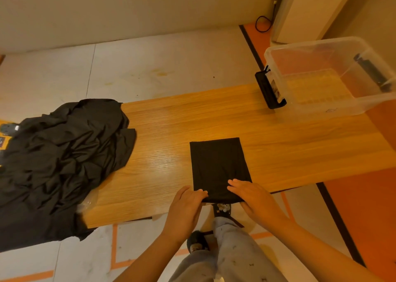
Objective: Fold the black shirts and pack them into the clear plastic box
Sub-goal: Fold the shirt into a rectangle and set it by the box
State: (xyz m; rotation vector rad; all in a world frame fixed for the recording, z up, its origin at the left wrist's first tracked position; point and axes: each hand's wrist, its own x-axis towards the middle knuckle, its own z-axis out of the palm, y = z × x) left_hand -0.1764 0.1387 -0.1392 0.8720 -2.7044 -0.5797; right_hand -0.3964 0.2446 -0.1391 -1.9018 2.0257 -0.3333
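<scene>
Tabletop: shirt pile, clear box

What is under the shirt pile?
The pile covers the left end of the table; clear plastic peeks out at its near edge. Anything else beneath is hidden.

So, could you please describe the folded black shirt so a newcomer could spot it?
On the light-wood table, look at the near edge. There lies the black shirt folded into a flat rectangle, unlike the crumpled black heap at the left end.
</scene>
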